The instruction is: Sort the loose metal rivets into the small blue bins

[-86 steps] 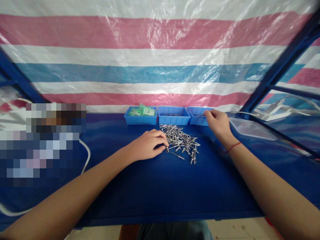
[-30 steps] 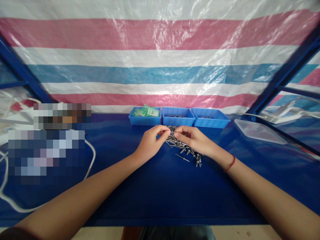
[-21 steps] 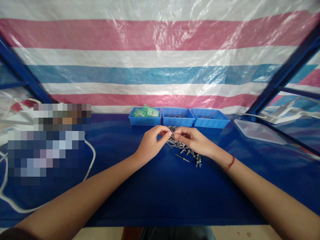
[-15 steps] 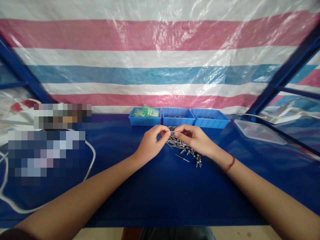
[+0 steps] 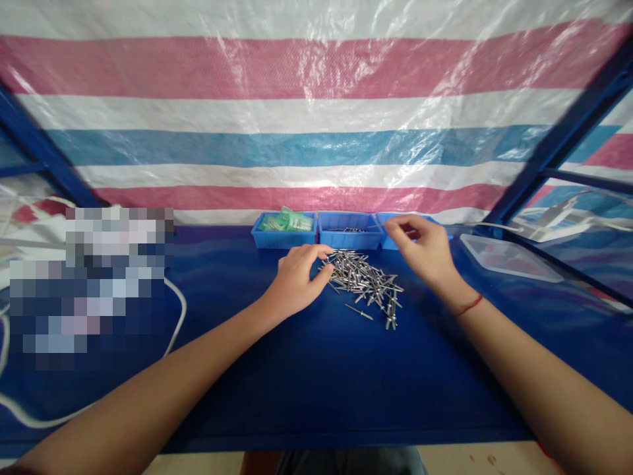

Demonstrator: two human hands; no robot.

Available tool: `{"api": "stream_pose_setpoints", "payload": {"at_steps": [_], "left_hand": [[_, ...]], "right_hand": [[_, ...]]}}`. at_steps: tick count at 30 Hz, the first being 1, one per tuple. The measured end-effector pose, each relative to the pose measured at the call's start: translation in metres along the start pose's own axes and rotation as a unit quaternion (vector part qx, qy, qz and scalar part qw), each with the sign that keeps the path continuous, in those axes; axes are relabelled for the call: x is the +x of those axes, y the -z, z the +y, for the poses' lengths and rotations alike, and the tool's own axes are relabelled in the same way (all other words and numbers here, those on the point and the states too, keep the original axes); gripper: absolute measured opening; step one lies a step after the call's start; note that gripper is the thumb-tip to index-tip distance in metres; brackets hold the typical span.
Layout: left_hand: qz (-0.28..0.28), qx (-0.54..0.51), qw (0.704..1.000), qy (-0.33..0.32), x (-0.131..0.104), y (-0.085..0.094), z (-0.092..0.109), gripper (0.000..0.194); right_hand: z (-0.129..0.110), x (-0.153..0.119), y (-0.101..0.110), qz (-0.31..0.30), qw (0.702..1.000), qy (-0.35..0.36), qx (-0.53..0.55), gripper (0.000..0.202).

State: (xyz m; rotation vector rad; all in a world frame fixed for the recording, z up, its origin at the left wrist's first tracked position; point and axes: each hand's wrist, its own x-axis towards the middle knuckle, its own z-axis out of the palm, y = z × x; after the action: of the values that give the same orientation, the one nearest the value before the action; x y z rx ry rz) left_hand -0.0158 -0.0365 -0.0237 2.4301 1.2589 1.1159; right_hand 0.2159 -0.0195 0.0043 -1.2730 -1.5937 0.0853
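A pile of silvery blind rivets [image 5: 363, 277] lies on the blue table, one single rivet [image 5: 359, 311] apart in front of it. At the pile's left edge is my left hand [image 5: 301, 277], thumb and fingers apart with nothing visible between them. My right hand [image 5: 422, 247] is raised over the front of the right blue bin [image 5: 388, 243], its fingertips pinched. A thin metal pin sticks out leftward from them, apparently the mandrel of a rivet; the rest is hidden by the fingers. Some rivets lie in the middle blue bin [image 5: 350, 240].
The left blue bin [image 5: 284, 241] holds green-and-clear packets [image 5: 287, 220]. A translucent plastic lid [image 5: 509, 257] lies on the right. A white cable [image 5: 182, 310] curls at left beside a blurred-out area. Blue frame posts [image 5: 539, 142] flank a striped sheet behind.
My hands have separated. The right one has moved right and away from me to the right bin, carrying a rivet. The left hand stays by the pile, its fingers now apart.
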Motion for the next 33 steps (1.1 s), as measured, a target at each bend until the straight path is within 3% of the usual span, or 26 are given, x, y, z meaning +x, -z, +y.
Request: {"api": "stream_pose_setpoints", "payload": {"at_steps": [3, 6, 10, 13, 16, 20, 23, 27, 33], "left_hand": [[-0.08, 0.036, 0.996, 0.0, 0.001, 0.005, -0.003, 0.028], [-0.146, 0.034, 0.989, -0.002, 0.002, 0.009, -0.004, 0.032], [-0.18, 0.046, 0.982, -0.024, 0.002, 0.01, -0.006, 0.019], [-0.174, 0.067, 0.981, -0.05, 0.0, 0.008, -0.008, 0.008], [-0.161, 0.07, 0.982, -0.068, 0.0, 0.005, -0.008, 0.013], [-0.092, 0.003, 0.994, -0.053, 0.002, 0.002, -0.004, 0.015], [-0.044, -0.09, 0.995, -0.002, 0.004, -0.002, 0.001, 0.014], [-0.021, -0.177, 0.982, 0.058, 0.003, -0.007, 0.004, 0.015], [0.006, -0.265, 0.962, 0.072, 0.001, -0.01, 0.007, 0.014]], "right_hand": [[0.034, 0.015, 0.013, 0.111, 0.989, -0.082, -0.061, 0.027], [0.061, 0.021, 0.021, 0.08, 0.978, -0.117, -0.155, 0.029], [0.071, 0.02, 0.018, 0.057, 0.974, -0.077, -0.207, 0.032], [0.06, 0.018, 0.013, 0.071, 0.978, -0.071, -0.182, 0.03], [0.043, 0.013, 0.008, 0.034, 0.986, -0.064, -0.152, 0.025], [0.015, 0.001, -0.005, -0.076, 0.997, -0.025, -0.012, 0.021], [-0.007, -0.012, -0.016, -0.175, 0.976, -0.001, 0.127, 0.017], [-0.028, -0.028, -0.028, -0.28, 0.946, 0.022, 0.161, 0.018], [-0.034, -0.039, -0.037, -0.268, 0.947, 0.032, 0.175, 0.022]]}}
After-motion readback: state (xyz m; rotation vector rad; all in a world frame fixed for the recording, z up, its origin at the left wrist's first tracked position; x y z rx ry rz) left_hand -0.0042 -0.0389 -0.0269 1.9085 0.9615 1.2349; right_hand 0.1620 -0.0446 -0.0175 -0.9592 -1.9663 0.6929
